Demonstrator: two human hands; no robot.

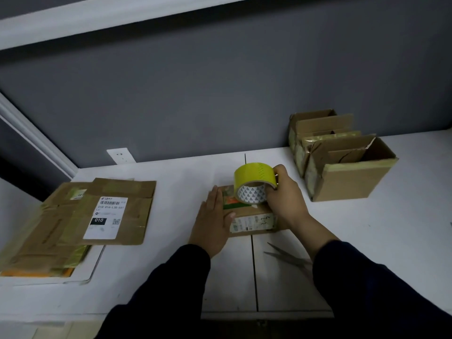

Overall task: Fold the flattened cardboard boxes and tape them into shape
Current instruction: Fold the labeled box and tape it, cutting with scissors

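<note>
So, the left hand (212, 223) lay flat on the half-taped box (252, 217) mid-desk (171, 265), the right hand (285, 195) gripped the tape roll (254, 182) atop it, taped boxes (342, 165) sat at 2 o'clock, and flattened boxes (85, 216) waited at 9 o'clock.

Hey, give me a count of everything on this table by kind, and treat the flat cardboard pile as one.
Tape roll: 1
Scissors: 1
Box being taped: 1
Open boxes: 3
Flattened cardboard pile: 1
Total: 7

The white shipping label (105, 217) on the flattened cardboard boxes (56, 223) reads "010".
</note>
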